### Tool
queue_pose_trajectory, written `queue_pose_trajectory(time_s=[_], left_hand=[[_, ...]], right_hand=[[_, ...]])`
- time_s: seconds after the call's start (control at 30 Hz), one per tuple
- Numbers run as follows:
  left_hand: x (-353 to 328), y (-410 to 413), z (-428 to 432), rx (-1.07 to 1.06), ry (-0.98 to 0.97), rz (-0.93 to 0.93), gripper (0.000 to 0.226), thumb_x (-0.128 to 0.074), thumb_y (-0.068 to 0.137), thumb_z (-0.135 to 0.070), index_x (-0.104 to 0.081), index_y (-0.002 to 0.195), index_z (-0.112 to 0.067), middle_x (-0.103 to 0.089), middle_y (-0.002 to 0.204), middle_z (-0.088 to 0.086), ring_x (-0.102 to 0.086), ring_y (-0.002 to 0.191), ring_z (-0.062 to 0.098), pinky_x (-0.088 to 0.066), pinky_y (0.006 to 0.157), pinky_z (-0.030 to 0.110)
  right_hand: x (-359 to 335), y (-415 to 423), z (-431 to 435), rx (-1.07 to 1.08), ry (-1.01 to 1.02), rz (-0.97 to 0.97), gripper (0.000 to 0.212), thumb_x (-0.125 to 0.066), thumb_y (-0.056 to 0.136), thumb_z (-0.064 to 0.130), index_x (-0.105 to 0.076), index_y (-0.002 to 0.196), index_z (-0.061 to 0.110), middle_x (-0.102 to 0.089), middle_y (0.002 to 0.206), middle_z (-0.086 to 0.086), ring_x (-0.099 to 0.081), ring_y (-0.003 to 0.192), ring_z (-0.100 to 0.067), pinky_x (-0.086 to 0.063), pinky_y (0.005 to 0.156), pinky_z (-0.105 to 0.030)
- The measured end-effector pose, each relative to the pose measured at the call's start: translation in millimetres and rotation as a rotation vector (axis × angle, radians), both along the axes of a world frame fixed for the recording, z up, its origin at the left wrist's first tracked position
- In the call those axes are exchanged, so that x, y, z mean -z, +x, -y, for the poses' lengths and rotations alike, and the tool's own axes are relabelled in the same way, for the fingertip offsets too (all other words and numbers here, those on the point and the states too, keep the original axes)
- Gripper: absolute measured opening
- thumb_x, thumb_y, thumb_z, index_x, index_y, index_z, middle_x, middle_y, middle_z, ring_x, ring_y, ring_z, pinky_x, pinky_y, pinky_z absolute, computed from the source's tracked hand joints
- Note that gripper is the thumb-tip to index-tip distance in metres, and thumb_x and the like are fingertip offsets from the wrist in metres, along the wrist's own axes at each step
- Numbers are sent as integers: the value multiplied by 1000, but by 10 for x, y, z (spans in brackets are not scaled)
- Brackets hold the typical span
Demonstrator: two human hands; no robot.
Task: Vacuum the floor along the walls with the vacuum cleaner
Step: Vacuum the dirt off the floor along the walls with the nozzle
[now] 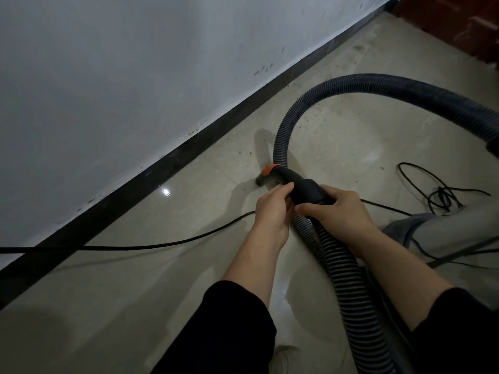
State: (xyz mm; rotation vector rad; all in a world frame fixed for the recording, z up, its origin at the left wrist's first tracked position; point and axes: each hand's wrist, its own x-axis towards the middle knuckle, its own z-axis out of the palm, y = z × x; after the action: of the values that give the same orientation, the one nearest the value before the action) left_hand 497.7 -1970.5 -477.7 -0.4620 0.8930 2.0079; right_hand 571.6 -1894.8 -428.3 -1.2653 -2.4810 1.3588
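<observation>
You've got both hands on it. Your left hand is wrapped round the front of the black hose handle, and your right hand is clamped on the back end, where the ribbed hose joins.

The orange-ringed nozzle is down on the floor, near the black baseboard but not against it.

I'd say you're nowhere near finished. There's grit speckled further up along the wall, so that stretch is left. The nearer bit looks shinier, but I can't tell if it's done. Mind the power cord lying across your path.
</observation>
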Motion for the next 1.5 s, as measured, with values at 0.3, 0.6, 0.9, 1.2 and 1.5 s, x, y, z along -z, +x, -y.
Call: queue_pose_trajectory(time_s=[0.3,0.6,0.9,1.2,1.5], left_hand=[[149,-154,-134,8,49,-68,32,-51,99,-9,-58,129,2,-71,100,10,-70,82,13,-57,63,19],[241,-250,-257,64,-3,-85,17,-54,98,-17,-67,105,-8,-76,91,6,-72,84,16,-57,73,29],[185,-358,-137,51,-58,-114,19,-54,99,-15,-65,109,-3,-74,95,9,-72,83,15,-60,68,23],[161,-607,-71,-11,-148,-131,27,-54,99,-15,-60,122,-1,-72,102,12,-70,89,17,-58,62,22],[-166,-695,-509,58,-281,-140,29,-49,100,-8,-58,125,5,-69,91,11,-66,81,19,-57,57,22]], right_hand=[[106,-149,-96,4,38,-18,31,-82,69,26,-70,98,27,-71,82,-1,-68,79,-21,-57,77,-42],[148,-234,-217,-5,56,-12,35,-83,65,29,-69,97,23,-70,80,-3,-67,78,-23,-56,76,-45],[113,-332,-175,-37,-22,-26,35,-84,67,28,-70,98,22,-71,85,-4,-67,82,-22,-57,79,-40],[161,-625,-158,-99,-30,-42,32,-80,69,27,-66,98,28,-68,84,0,-64,80,-18,-54,74,-34],[66,-718,-490,-25,-65,-33,31,-79,72,27,-64,99,24,-65,80,4,-60,74,-13,-49,63,-27]])
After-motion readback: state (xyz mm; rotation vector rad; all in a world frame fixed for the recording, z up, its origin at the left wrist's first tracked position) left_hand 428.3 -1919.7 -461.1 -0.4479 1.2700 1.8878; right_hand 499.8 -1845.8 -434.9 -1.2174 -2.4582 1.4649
